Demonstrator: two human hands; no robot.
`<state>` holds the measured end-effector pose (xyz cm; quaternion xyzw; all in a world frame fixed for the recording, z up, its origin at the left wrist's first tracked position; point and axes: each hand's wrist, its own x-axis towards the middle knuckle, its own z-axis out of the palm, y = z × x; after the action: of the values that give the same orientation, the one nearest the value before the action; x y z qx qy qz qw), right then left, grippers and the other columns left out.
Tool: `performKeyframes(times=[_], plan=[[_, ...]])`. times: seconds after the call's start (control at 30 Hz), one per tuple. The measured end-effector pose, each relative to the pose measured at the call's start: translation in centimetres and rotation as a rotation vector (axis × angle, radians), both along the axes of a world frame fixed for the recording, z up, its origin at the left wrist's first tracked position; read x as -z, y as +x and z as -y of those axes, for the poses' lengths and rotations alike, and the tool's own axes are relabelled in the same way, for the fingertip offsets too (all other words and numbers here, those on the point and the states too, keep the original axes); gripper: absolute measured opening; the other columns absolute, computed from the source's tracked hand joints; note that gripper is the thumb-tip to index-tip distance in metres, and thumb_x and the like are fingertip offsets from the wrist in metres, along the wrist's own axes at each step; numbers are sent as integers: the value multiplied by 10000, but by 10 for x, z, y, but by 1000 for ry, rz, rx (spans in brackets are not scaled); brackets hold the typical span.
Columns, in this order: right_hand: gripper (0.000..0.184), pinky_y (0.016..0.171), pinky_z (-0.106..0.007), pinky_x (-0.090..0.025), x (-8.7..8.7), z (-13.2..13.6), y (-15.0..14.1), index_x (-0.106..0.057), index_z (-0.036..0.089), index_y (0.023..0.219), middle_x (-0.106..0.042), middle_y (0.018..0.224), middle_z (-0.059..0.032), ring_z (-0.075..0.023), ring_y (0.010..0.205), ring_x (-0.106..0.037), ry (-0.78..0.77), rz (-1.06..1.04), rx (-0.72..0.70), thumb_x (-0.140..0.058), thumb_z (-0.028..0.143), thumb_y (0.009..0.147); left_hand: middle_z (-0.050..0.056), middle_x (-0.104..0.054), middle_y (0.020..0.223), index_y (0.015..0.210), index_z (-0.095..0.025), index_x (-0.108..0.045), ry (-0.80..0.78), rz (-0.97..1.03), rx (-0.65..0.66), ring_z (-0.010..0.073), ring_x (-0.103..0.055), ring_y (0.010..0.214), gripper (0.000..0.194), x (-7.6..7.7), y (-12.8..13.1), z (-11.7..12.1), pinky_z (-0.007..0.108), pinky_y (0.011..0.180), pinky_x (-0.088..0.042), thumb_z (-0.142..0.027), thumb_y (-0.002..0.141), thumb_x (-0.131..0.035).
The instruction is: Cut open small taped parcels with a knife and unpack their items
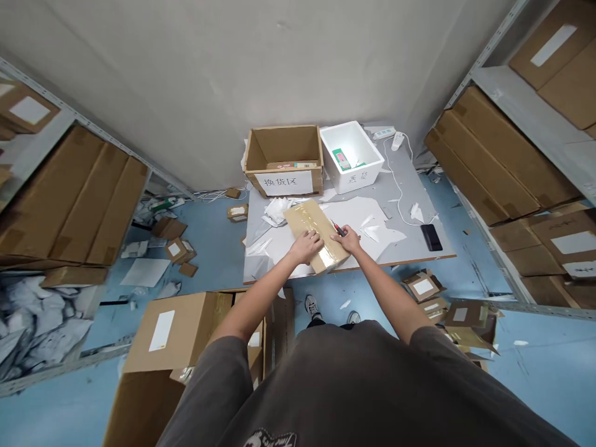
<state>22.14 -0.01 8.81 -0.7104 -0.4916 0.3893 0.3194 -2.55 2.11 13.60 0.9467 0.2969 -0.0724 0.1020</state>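
Note:
A flat taped cardboard box (305, 218) lies at an angle on the table, close to its front edge. My left hand (306, 246) rests on top of it with the fingers laid over the tape. At the box's right side, my right hand (348, 239) is closed around a red and black utility knife (340, 230), whose tip points toward the box. White paper scraps (372, 214) are spread on the table beside and behind the box.
Behind stand an open carton (284, 182) with a handwritten label and a white foam box (356, 180). A phone (431, 237) and a power strip (383, 133) are on the table's right. Loaded shelves flank both sides; an open carton (172, 329) stands at my left.

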Motion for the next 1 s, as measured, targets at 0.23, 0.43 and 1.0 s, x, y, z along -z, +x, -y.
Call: performKeyframes(times=[0.23, 0.43, 1.0], plan=[[408, 688, -298, -372, -28, -76, -18, -475, 279, 875, -671, 855, 23, -197, 777, -569, 5, 306, -201, -830, 450, 770, 256, -586, 1386, 1401, -168, -595, 89, -82, -307, 462, -493, 1310, 1023, -17, 17, 6, 583, 1210, -286, -582, 562, -1010], [416, 643, -296, -371, -29, -56, 24, -458, 277, 874, -644, 814, 19, -202, 739, -558, 64, 253, 13, -791, 520, 818, 226, -518, 1503, 1495, -254, -522, -19, -191, -467, 467, -423, 1399, 1136, -29, 36, 2, 721, 1236, -206, -729, 566, -970], [383, 577, -232, -461, 0, -47, 4, -443, 279, 897, -589, 747, 67, -148, 663, -563, -86, -84, 121, -776, 425, 779, 194, -497, 1513, 1453, -226, -517, -237, -236, -452, 418, -444, 1443, 1043, -27, 83, -23, 553, 1182, -395, -505, 580, -1017]])
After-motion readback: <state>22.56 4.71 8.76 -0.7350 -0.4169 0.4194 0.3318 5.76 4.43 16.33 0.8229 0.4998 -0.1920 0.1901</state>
